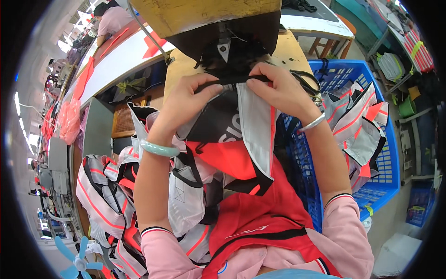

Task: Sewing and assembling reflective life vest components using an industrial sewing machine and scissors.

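Note:
My left hand (185, 100) and my right hand (284, 93) each pinch the black top edge of a sewn fabric piece (218, 116), stretching it between them. The piece has black, light grey and bright red-orange panels with pale lettering. It hangs down over my red apron (265, 211). Just beyond my fingers stands a machine with a worn yellow housing (218, 16) and a dark lower part, with a pointed metal piece (224, 49) on its front. The machine's yellow bed (186, 65) lies under and beyond my hands. Black-handled scissors (306, 83) rest near my right wrist.
On the right, a blue plastic basket (391, 160) holds similar grey and red pieces (355, 121). More such pieces (104, 195) are heaped at my left. Far left, another person (111, 21) sits by a long white table (116, 60). A light-blue fan (80, 264) stands at lower left.

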`<state>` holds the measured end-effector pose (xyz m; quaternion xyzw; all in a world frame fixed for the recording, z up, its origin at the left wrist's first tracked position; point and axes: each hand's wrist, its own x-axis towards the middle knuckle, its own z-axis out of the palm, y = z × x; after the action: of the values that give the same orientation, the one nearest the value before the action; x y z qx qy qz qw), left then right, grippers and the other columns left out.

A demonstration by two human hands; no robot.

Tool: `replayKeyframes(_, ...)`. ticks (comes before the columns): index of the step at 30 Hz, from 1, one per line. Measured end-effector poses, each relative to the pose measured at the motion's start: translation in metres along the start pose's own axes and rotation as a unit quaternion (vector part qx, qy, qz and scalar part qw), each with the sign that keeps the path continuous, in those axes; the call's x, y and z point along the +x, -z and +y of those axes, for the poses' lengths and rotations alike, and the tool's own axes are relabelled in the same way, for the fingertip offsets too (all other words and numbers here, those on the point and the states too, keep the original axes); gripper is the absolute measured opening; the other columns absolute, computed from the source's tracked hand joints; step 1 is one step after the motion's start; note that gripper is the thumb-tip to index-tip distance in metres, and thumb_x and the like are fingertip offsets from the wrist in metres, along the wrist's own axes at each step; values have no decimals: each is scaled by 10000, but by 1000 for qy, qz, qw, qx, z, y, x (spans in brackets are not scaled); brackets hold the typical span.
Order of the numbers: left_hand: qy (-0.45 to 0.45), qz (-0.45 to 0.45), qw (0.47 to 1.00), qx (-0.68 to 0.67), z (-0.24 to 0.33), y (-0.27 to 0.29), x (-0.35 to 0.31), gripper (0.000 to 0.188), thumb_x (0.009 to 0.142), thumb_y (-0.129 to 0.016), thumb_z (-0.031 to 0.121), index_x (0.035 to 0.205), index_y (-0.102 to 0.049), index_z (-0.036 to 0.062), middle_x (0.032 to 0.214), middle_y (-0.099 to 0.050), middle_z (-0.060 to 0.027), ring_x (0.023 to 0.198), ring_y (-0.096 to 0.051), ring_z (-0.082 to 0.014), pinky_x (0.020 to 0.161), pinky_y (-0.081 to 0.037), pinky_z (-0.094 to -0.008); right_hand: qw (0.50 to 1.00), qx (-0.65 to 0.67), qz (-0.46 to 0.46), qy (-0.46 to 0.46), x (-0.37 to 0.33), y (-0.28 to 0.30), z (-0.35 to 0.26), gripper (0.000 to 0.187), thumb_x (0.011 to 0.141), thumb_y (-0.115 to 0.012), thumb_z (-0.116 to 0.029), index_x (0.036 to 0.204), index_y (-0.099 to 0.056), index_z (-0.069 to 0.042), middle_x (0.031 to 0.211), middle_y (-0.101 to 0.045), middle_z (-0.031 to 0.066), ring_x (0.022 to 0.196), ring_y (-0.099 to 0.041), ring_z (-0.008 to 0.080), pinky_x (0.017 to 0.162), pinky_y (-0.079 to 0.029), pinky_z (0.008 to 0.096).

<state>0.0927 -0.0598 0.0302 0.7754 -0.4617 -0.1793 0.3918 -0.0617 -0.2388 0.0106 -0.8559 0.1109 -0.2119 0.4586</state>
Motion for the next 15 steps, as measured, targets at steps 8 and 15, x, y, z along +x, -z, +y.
replayKeyframes(8, 69, -33, 997, -26, -13, 12, 35, 284, 904, -649, 176, 1069, -655, -55, 900, -666, -7, 823, -550, -47, 760, -450, -209, 999, 0, -22, -26, 35, -4, 21, 336, 828, -597, -276, 970, -651, 24, 728, -633, 155, 677, -602, 246, 663, -476, 348)
replayKeyframes(15, 66, -30, 996, -51, -23, 15, 50, 363, 887, -657, 216, 1128, -644, -55, 931, -690, -72, 836, -613, -98, 744, -493, -238, 1000, 18, -13, -23, 48, -1, 25, 345, 821, -595, -288, 958, -662, 21, 740, -646, 151, 702, -619, 241, 675, -485, 347)
